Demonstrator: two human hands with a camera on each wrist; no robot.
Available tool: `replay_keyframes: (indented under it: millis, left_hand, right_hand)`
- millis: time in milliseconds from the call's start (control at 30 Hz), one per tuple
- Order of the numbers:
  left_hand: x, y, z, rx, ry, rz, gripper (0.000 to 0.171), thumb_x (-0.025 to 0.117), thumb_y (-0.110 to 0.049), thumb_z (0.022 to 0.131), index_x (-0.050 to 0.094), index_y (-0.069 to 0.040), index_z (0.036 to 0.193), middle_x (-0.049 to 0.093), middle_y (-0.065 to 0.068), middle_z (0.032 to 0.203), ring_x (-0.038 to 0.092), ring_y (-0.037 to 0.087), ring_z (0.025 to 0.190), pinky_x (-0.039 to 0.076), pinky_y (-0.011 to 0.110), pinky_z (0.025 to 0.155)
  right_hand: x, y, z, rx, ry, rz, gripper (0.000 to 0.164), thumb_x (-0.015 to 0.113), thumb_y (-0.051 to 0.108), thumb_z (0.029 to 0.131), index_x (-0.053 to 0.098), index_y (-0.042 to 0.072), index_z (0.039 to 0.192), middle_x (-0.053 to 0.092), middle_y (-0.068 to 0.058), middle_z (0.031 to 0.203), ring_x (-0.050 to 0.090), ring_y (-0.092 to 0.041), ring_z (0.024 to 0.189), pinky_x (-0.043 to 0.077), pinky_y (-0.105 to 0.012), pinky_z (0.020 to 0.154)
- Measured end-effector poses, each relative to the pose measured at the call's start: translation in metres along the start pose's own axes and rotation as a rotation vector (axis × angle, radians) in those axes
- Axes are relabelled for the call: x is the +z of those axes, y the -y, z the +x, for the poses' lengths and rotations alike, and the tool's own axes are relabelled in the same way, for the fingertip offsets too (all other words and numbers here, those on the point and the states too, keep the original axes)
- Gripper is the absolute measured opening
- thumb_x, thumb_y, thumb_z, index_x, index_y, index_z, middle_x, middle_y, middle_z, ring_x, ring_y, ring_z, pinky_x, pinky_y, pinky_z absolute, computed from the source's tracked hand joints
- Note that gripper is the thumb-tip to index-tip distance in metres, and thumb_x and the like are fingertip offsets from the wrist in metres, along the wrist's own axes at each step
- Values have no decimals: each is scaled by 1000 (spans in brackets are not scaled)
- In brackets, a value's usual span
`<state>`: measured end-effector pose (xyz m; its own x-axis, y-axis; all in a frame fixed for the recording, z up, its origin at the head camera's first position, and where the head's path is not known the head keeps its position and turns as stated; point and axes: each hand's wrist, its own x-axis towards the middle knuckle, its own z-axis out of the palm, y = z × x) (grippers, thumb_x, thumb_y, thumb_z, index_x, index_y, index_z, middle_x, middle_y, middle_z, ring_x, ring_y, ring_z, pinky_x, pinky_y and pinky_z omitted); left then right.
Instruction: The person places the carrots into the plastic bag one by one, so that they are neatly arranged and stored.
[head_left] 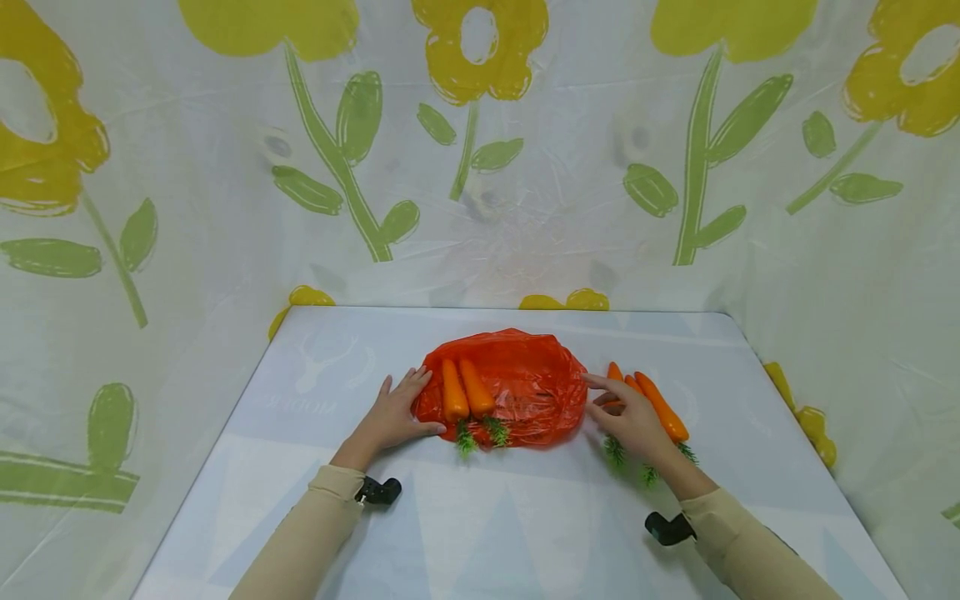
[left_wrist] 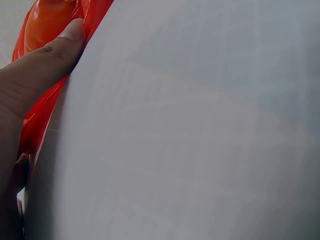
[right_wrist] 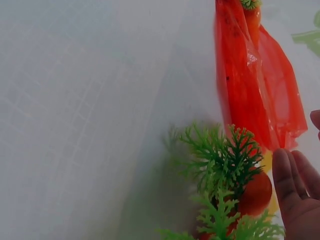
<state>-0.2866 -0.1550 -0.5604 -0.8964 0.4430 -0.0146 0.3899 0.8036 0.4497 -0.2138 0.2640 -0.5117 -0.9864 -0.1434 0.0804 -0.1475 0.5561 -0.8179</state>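
A crumpled red plastic bag (head_left: pixel 528 400) lies spread on the table, with two orange toy carrots (head_left: pixel 477 392) on its left part, green tops toward the person. At its left edge rests my left hand (head_left: pixel 393 414), fingers spread and thumb along the near side. The left wrist view shows that thumb (left_wrist: pixel 52 52) lying against the red plastic. My right hand (head_left: pixel 633 417) touches the bag's right edge with extended fingers. Several more carrots (head_left: pixel 663 408) lie around and partly under this hand; their leafy tops (right_wrist: pixel 220 160) show in the right wrist view.
A pale printed table (head_left: pixel 480 517) carries everything. Behind and beside it hangs a white curtain (head_left: pixel 540 192) with yellow flowers and green stems. Black wrist cameras (head_left: pixel 670 528) stick out from both sleeves, low over the tabletop.
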Motion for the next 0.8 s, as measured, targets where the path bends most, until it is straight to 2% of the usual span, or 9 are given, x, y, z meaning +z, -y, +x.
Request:
replay_keyframes:
  millis: [367,500,700,800]
  left_hand:
    - [-1,-2,-1,-4,1,-6,109,78,-64,79,32,-6,160,27,11,166,18,33,155,-1,61,122]
    - [-1,-2,-1,-6,5,-3,109,77,-64,79,31,-7,160,27,11,167,18,32,155,-1,61,123]
    - [-2,-3,-1,-9,6,-6,109,78,-63,79,31,-6,160,27,11,166,18,32,155,-1,61,122]
    - [-1,-2,-1,-13,6,4,110,78,-64,79,31,-6,160,27,11,166,18,33,155,-1,62,122]
  right_hand:
    - [-10,-9,-3,-74,-78,-49,48,69,6,97,58,8,144,61,-23,133,66,-27,102,56,-22,84]
    - [-13,-13,-5,-62,-74,-58,49,68,9,98,57,9,145,61,-19,135,65,-25,102,54,-23,87]
    - [-20,-14,-11,-31,-85,-87,49,70,17,98,57,14,146,61,-14,138,63,-27,107,56,-35,92]
    - [-23,-15,-13,-12,-79,-91,50,70,20,99,57,16,146,61,-14,139,63,-27,109,56,-32,91]
